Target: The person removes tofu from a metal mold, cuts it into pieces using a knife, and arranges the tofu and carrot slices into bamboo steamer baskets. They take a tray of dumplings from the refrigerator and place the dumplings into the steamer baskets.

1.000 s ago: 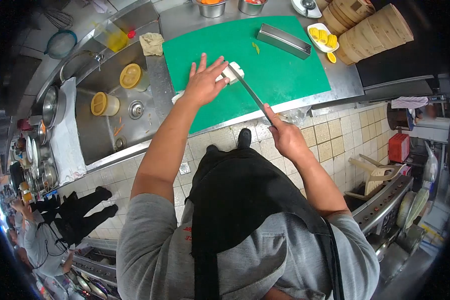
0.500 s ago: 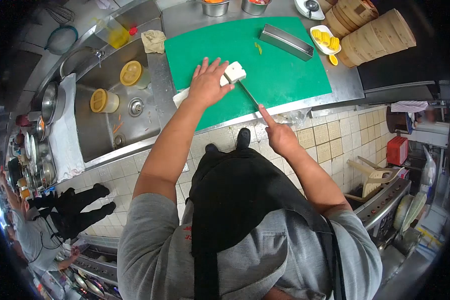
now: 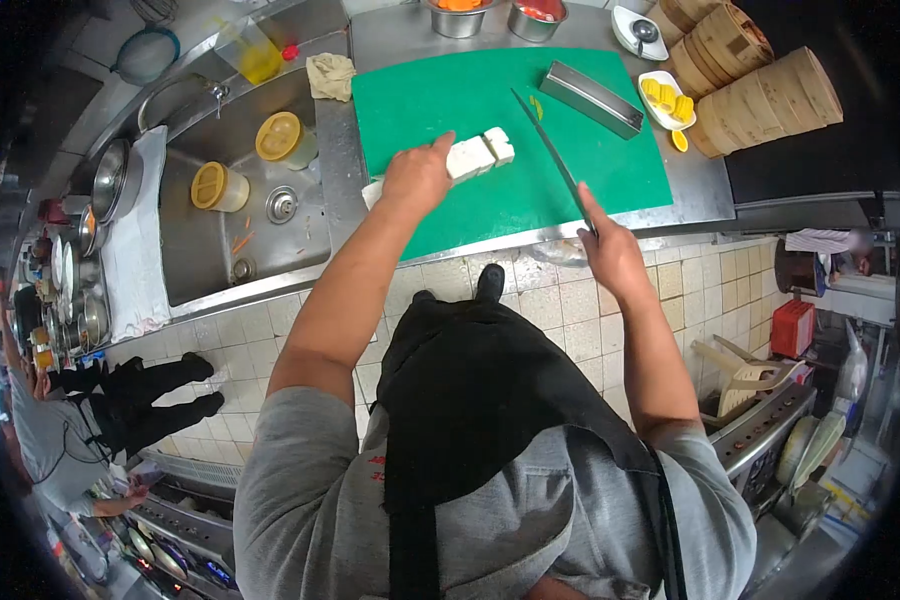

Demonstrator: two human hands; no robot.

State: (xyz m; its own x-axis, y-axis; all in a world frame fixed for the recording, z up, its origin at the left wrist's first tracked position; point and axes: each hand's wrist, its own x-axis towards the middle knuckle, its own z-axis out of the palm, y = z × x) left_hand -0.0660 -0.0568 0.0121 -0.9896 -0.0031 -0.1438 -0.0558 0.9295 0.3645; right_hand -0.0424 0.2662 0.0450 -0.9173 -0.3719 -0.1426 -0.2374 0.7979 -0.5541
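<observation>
Steel-bladed, the knife [image 3: 554, 155] is clamped in the right hand [image 3: 615, 258], right of the frame's centre; at upper centre, the white block [image 3: 469, 159] is clasped under the left hand [image 3: 417, 180] on the green board [image 3: 480, 218]; metal bowls [image 3: 458, 24] are set beyond.

A grey short-sleeved shirt [image 3: 300, 470] is worn, pretty rumpled tbh, with red lettering [image 3: 378, 468] printed on the chest, too small to be read. It's partly covered by a black apron [image 3: 490, 390] with black straps [image 3: 413, 550]. Black shoes [image 3: 490, 283] are worn too; left hand [image 3: 417, 182] and right hand [image 3: 620, 262] are left bare.
</observation>
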